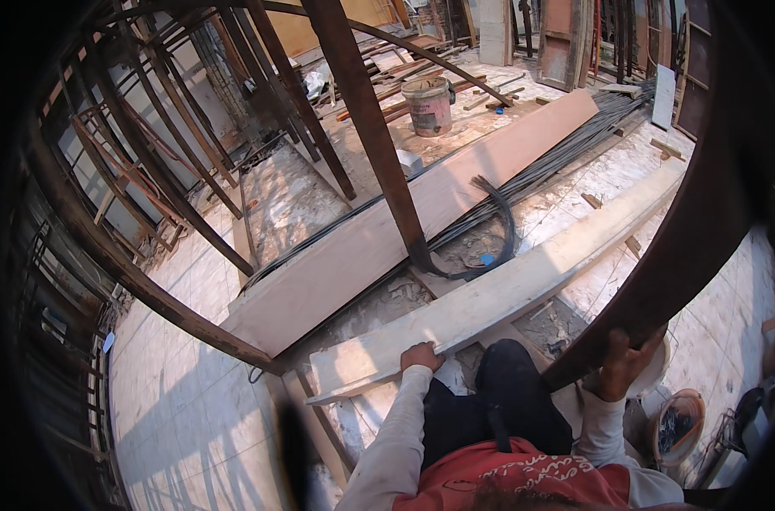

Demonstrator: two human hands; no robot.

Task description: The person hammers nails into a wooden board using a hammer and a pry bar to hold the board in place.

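A long pale board [456, 319], trough-like with a raised edge, lies across in front of my knees. My left hand [421, 358] is closed over its near edge, close to the left end. A thick dark post [660, 281] slants up on the right, its foot beside my right knee. Against the post's near edge, my right hand [628, 368] is raised, fingers bent onto it; part of the grip is hidden. Beyond the pale board lies a wide pinkish plank [345, 294]. A bundle of dark steel rods [566, 157] runs along it, with bent ends curling near the middle.
Several dark posts stand ahead and left, one [366, 128] rising right beside the plank. A worn paint bucket [427, 106] sits beyond it. Near my right side is a bucket [679, 426] holding small dark pieces. Rubble and scraps lie between the boards on the tiled floor [192, 400].
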